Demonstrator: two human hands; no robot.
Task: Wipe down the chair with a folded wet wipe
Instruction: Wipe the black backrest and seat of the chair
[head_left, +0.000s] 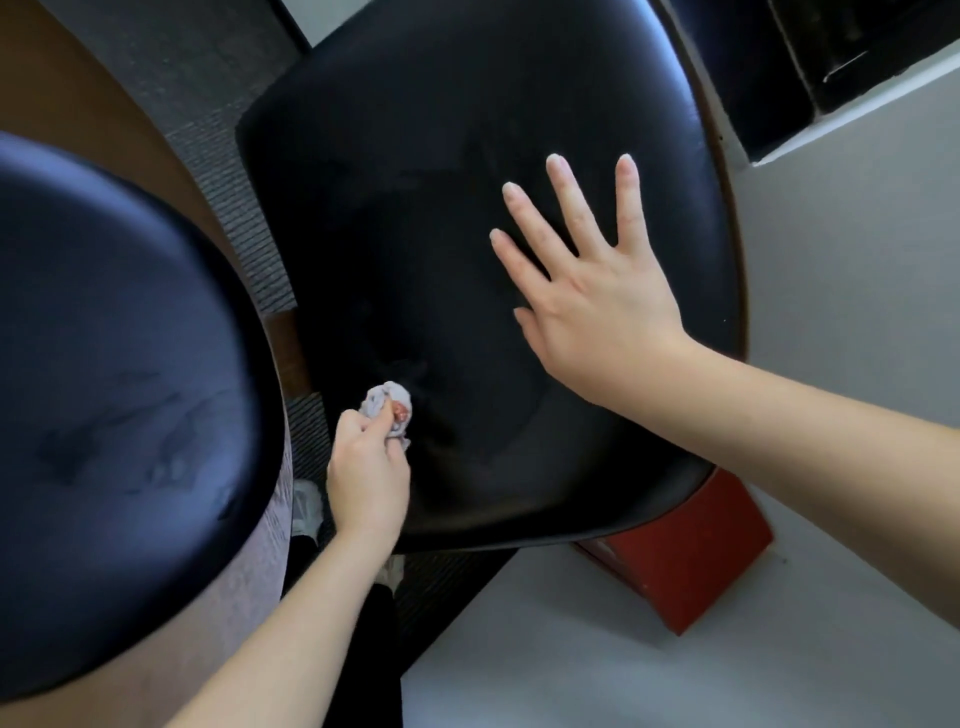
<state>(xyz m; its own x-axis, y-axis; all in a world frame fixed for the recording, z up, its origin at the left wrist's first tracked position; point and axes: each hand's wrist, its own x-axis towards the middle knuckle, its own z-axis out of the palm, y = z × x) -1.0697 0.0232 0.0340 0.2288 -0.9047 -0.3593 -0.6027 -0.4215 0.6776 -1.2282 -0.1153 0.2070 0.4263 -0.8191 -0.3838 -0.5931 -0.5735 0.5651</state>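
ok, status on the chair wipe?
Left hand grips wet wipe at chair seat near-left edge. Right hand open, spread over it. Nothing blocking.

second chair (119, 389) crowding left, seat (415, 182) open

My left hand (369, 467) pinches the wipe (385, 402), pointing one o'clock; my right hand (597, 306) spreads straight fingers toward twelve.

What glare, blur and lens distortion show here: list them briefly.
Head view: soft sheen on the chair seat and the neighbouring seat; wide-angle lens bows the seat edges; wet wipe in the left hand looks slightly soft; right hand throws a faint shadow on the seat.
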